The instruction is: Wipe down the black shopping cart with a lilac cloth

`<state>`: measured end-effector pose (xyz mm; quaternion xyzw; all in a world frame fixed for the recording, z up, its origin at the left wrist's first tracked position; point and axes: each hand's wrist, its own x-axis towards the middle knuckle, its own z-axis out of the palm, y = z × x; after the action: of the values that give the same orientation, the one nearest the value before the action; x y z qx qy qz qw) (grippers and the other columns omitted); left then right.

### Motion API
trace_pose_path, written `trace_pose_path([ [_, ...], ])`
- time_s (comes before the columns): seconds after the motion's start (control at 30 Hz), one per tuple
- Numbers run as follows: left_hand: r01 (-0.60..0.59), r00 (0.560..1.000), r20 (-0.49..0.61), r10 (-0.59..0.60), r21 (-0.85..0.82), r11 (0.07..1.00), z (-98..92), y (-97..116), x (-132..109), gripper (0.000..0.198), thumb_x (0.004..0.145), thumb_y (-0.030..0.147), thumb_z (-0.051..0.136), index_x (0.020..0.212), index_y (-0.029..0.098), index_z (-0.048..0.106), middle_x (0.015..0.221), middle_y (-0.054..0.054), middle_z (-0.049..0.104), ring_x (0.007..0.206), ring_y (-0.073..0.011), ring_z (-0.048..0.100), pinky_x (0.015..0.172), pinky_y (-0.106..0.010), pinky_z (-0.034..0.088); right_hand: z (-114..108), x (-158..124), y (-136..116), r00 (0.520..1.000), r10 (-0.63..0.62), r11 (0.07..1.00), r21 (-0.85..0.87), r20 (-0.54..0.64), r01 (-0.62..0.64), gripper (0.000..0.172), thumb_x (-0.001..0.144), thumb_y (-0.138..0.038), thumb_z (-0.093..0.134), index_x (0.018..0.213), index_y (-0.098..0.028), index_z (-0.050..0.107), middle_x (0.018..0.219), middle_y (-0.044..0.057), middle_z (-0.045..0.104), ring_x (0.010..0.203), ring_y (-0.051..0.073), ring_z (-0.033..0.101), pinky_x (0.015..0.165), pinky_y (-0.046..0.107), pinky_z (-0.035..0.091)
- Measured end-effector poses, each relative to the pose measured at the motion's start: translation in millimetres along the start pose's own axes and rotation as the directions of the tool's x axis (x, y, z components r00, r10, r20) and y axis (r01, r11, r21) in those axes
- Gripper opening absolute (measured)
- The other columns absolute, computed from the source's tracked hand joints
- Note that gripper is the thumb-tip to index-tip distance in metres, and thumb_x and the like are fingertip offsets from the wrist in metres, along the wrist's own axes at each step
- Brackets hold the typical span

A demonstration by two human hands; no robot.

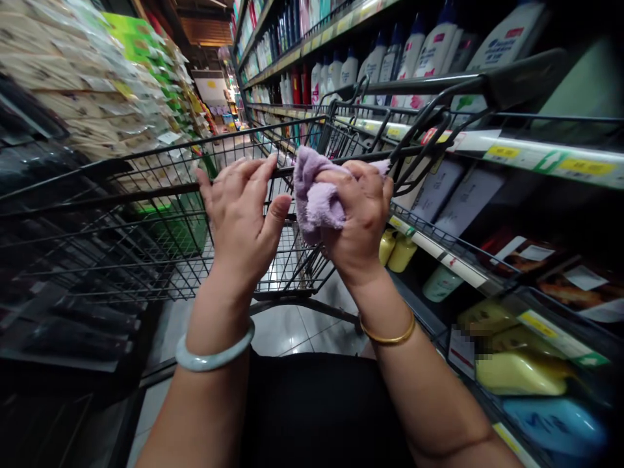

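Observation:
A black wire shopping cart (pixel 170 188) stands crosswise in front of me. My left hand (pixel 241 211) rests at its near top rail, with the fingers extended forward and the thumb apart. Bunched in my right hand (pixel 363 214) is a light purple cloth (pixel 312 195), pressed against the same rail. The fingers wrap round the cloth, and one corner pokes out past the knuckles. The wire hides behind the cloth there, so I cannot tell whether the right fingers also hook the rail.
Shelves on the right carry several shampoo bottles (pixel 433 49), a yellow bottle (pixel 519 374) and a blue bottle (pixel 553 422). Wrapped packs (pixel 63 84) are stacked high on the left. The cart's dark handle (pixel 526 78) reaches close to the right shelf. Tiled floor (pixel 287 325) shows beneath.

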<state>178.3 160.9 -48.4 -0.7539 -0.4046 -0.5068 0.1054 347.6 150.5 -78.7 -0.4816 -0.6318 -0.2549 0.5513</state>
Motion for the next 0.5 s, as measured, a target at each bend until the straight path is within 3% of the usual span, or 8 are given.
trace_pose_path([
  [0.1,0.012,1.000,-0.015,-0.012,-0.013,1.000,7.0,-3,0,0.067,0.101,0.077,0.040,0.150,0.038,0.062,0.150,-0.007,0.064,0.153,-0.0317,0.047,0.139,-0.060,0.009,2,-4,-4,0.993,0.006,1.000,-0.001,0.114,-0.006,0.030,0.108,-0.038,0.057,0.131,-0.030,0.074,0.139,0.010,0.066,0.131,0.029,0.059,0.117,0.051,0.042],
  [0.2,0.030,0.999,-0.028,-0.030,-0.017,0.999,8.5,-9,1,0.065,0.101,0.076,0.043,0.151,0.038,0.061,0.148,-0.007,0.066,0.150,-0.0301,0.049,0.141,-0.058,0.004,0,-8,-6,0.979,-0.052,0.998,0.039,0.196,0.045,0.028,0.107,-0.033,0.059,0.129,-0.032,0.075,0.138,0.009,0.069,0.126,0.027,0.061,0.116,0.049,0.041],
  [0.27,0.033,0.999,-0.024,-0.033,-0.006,0.999,7.6,-12,3,0.064,0.102,0.075,0.041,0.148,0.037,0.064,0.145,-0.006,0.068,0.146,-0.0293,0.052,0.141,-0.058,-0.001,-5,-4,7,0.991,-0.068,0.997,0.038,0.111,0.065,0.026,0.105,-0.034,0.061,0.125,-0.030,0.076,0.132,0.009,0.072,0.124,0.027,0.062,0.115,0.049,0.040],
  [0.33,0.039,0.999,-0.015,-0.039,0.012,0.999,6.4,-12,5,0.064,0.101,0.076,0.038,0.141,0.036,0.068,0.140,-0.004,0.070,0.143,-0.0290,0.054,0.140,-0.058,-0.003,-12,4,27,0.995,-0.079,0.996,0.022,-0.063,0.081,0.025,0.103,-0.039,0.063,0.120,-0.026,0.076,0.123,0.011,0.075,0.121,0.028,0.063,0.113,0.051,0.041],
  [0.4,0.058,0.998,-0.014,-0.058,0.025,0.998,6.0,-10,7,0.063,0.100,0.077,0.038,0.135,0.036,0.071,0.135,-0.003,0.072,0.141,-0.0290,0.055,0.140,-0.059,-0.003,-16,10,43,0.966,-0.093,0.994,0.026,-0.241,0.102,0.026,0.102,-0.042,0.062,0.114,-0.024,0.076,0.114,0.012,0.078,0.117,0.029,0.066,0.109,0.050,0.043],
  [0.47,0.084,0.996,-0.026,-0.083,0.028,0.996,6.7,-7,8,0.063,0.099,0.079,0.039,0.129,0.034,0.072,0.131,-0.003,0.073,0.141,-0.0292,0.056,0.139,-0.059,-0.004,-18,11,47,0.951,-0.093,0.995,0.016,-0.295,0.103,0.028,0.103,-0.044,0.060,0.113,-0.023,0.075,0.111,0.012,0.079,0.116,0.030,0.067,0.108,0.052,0.043],
  [0.5,0.096,0.995,-0.035,-0.095,0.027,0.995,7.4,-6,9,0.064,0.098,0.079,0.040,0.127,0.033,0.072,0.130,-0.003,0.073,0.141,-0.0293,0.056,0.138,-0.059,-0.004,-18,8,44,0.959,-0.091,0.995,0.002,-0.268,0.095,0.028,0.103,-0.044,0.059,0.114,-0.024,0.075,0.113,0.011,0.078,0.117,0.030,0.067,0.109,0.053,0.043],
])
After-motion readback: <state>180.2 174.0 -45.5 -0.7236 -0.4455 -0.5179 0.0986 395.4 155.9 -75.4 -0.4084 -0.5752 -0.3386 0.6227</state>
